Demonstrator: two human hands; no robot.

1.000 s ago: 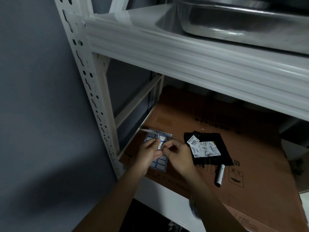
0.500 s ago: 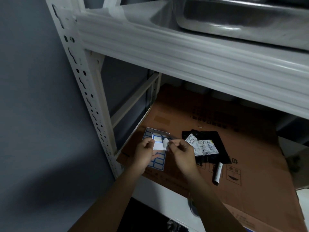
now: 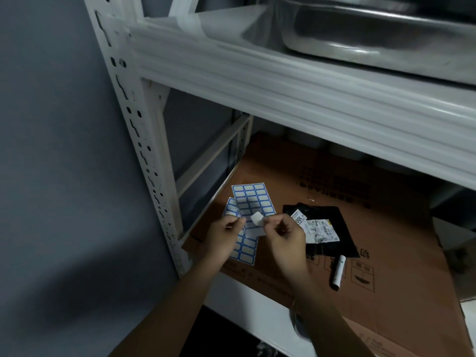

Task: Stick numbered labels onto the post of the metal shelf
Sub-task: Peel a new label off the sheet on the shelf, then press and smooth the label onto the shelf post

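The white perforated post of the metal shelf rises at the left. A sheet of blue-framed labels is lifted above the cardboard, and a second sheet lies under it. My left hand pinches the lifted sheet at its left edge. My right hand pinches a small white label, peeled up from that sheet. Both hands sit low and to the right of the post.
Brown cardboard lines the lower shelf. A black pouch with white stickers and a white marker lie to the right of my hands. A steel basin stands on the upper shelf, above its white beam. A grey wall fills the left.
The label sheet has been lifted off the cardboard, and my right hand has peeled one white label up from it. The view has shifted slightly.
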